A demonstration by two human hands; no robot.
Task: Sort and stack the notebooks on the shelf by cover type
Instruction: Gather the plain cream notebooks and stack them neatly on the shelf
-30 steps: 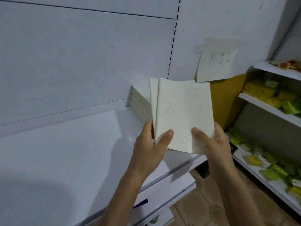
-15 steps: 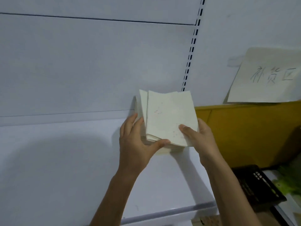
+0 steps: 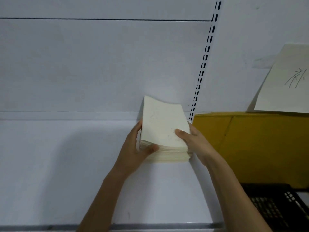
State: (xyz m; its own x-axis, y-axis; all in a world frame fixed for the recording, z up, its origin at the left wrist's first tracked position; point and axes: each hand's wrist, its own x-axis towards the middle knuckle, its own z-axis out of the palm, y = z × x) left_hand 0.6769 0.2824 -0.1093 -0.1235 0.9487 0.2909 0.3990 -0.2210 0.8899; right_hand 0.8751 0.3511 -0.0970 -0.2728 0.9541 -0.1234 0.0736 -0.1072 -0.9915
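Observation:
A stack of cream-covered notebooks (image 3: 168, 154) lies on the white shelf (image 3: 66, 173), at its right end against the back panel. The top notebooks (image 3: 160, 124) sit on the stack with their far edge curling upward. My left hand (image 3: 135, 148) grips the stack's left side, thumb across the front corner. My right hand (image 3: 192, 141) holds the right side, thumb pressing on the top cover. The fingers behind the stack are hidden.
A yellow cardboard box (image 3: 260, 148) stands right beside the stack. A black plastic basket (image 3: 275, 206) is at the lower right. A paper sign (image 3: 287, 81) is taped to the wall. A slotted upright (image 3: 204, 61) runs up the back panel.
Both hands moved the held notebooks away from me and down onto the stack at the back of the shelf. The two fanned notebooks have closed together.

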